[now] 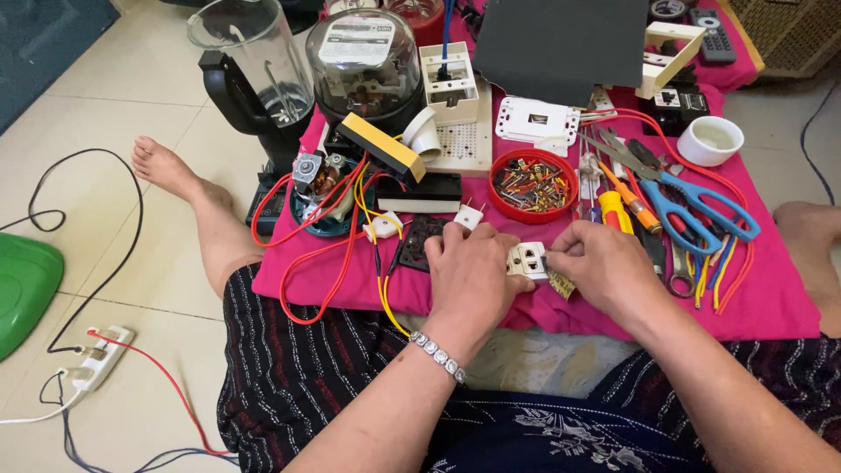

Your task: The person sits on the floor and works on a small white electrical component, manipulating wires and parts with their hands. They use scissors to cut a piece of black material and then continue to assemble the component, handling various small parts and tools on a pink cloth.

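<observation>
Nearest the camera, the person's lap was covered by dark patterned cloth, and both forearms reached forward over it; the left wrist wore a silver beaded bracelet (436, 356). The left hand (471, 276) was curled, its fingers gripping one side of a small cream plastic socket module (527, 260). The right hand (604, 267) pinched the module's other side, with a small brass-coloured piece (561, 285) just beneath its fingertips. The module sat between the two hands, held just above the near edge of the magenta cloth (771, 307) that covered the surface.

Just beyond the left hand lay a white two-pin plug (469, 215) and a black square faceplate (415, 243), with red and yellow wires (350, 236) looping to the left. Past the right hand lay blue-handled scissors (696, 206) and an orange-and-yellow screwdriver (624, 207). Farther on stood a round red tray of small mixed screws and connectors (532, 184) and a white cup (710, 140). At the far side stood a glass-domed electric meter (364, 70) and a clear blender jug on a black base (252, 70). On the tiled floor to the left lay a white power strip (101, 357).
</observation>
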